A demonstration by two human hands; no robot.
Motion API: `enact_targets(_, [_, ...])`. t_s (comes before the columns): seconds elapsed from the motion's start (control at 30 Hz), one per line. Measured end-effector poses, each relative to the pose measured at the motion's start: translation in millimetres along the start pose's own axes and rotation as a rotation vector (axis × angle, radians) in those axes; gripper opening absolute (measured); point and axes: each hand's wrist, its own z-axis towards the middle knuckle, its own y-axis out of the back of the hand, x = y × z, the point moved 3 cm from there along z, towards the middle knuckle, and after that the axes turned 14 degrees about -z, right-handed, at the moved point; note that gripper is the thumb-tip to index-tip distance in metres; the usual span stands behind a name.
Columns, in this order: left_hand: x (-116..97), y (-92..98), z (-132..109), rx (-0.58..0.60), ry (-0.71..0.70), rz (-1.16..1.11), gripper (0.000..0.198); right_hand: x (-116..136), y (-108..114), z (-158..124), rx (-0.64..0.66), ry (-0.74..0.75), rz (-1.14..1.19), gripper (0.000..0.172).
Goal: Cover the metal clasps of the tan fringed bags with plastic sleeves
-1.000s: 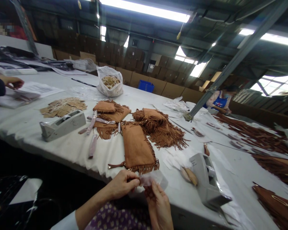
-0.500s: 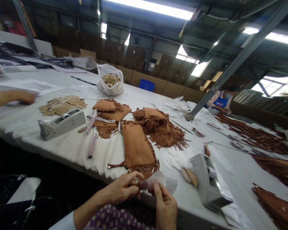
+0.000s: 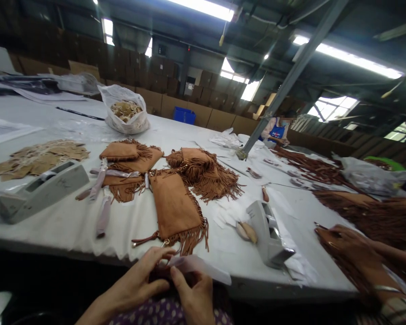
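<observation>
Now, on the white surface (image 3: 135, 221), toward the near edge, lies a tan fringed bag (image 3: 174, 203), looking soft and floppy. At that edge, the right hand (image 3: 196, 295) has its grip clamped on a translucent sheet (image 3: 206, 266), probably light, slick and easily creased, best pinched near an end. Beside it the left hand (image 3: 144, 275) curls; its grip's closure can't be told.

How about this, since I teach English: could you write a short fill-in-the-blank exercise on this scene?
1. The translucent sheet at the person's hands juts toward the picture's ____ side.
2. Fringed pouches lie between ____ grey tape dispensers.
3. The bin in front of the brown cardboard is coloured ____.

Missing words: right; two; blue.
</observation>
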Motion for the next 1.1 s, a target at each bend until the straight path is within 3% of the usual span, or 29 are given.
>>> enact_targets(0.13, [17,12.9,-10,-0.042,-0.073,0.349,0.019,16,0,-9,-0.104,0.352,-0.216,0.009])
enact_targets(0.27, [11,8.3,-1,-0.004,-0.158,0.349,0.024,6,-13,-7,-0.205,0.596,-0.422,0.005])
enact_targets(0.37, [3,2.4,8,-0.025,-0.191,0.279,0.024,-16,-23,5,-0.226,0.635,-0.473,0.008])
enact_targets(0.47, [7,3.0,11,-0.127,-0.2,0.256,0.026,-30,-26,15,-0.21,0.701,-0.468,0.011])
enact_targets(0.6, [20,12.4,12,-0.236,-0.259,0.468,0.041,-27,-21,13,-0.289,0.714,-0.464,0.013])
enact_targets(0.7, [24,18.6,19,-0.22,-0.251,0.562,0.037,-20,-19,6,-0.338,0.729,-0.444,0.01])
enact_targets(0.83, [17,17.7,34,-0.132,-0.267,0.43,0.027,-17,-17,11,-0.35,0.855,-0.465,0.019])
enact_targets(0.97, [10,16.8,38,-0.16,-0.266,0.283,0.025,-24,-15,28,-0.315,0.841,-0.541,0.022])
enact_targets(1.03, [10,20.5,34,-0.219,-0.198,0.175,0.022,-28,-16,33,-0.266,0.814,-0.542,0.02])
enact_targets(1.1, [12,29.1,23,-0.379,-0.057,-0.011,0.02,-32,-20,32,-0.243,0.787,-0.55,0.018])
